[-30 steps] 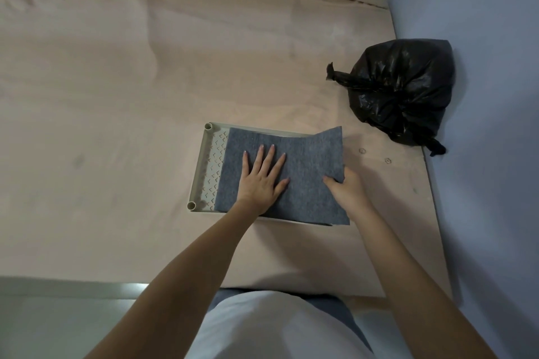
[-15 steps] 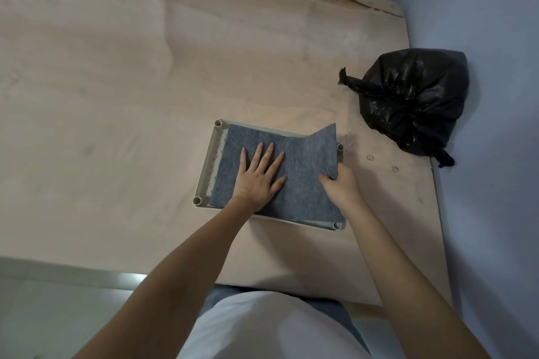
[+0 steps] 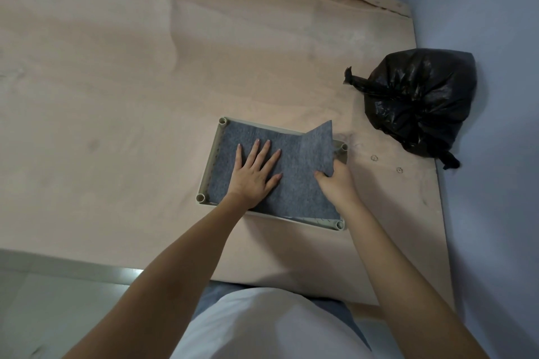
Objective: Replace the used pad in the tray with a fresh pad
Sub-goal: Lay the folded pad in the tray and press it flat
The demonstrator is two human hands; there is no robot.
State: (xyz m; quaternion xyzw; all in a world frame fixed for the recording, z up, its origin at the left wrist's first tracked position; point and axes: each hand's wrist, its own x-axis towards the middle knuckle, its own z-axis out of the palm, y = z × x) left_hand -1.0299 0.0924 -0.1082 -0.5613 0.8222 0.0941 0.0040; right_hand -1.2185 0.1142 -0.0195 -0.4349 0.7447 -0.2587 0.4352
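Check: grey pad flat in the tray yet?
Not fully. Left hand presses pad flat; right hand holds its raised right edge.

Both bare forearms reach forward. The left hand [image 3: 254,175] lies flat, fingers [image 3: 264,151] spread and straight; the right hand [image 3: 338,183] curls in a pinch.

Bare forearms, white shirt [image 3: 271,329], blue trousers [image 3: 213,296].

Grey felt pad [image 3: 294,183], pale beige tray [image 3: 214,154], glossy black bag [image 3: 420,102], pinkish-tan board [image 3: 116,96].
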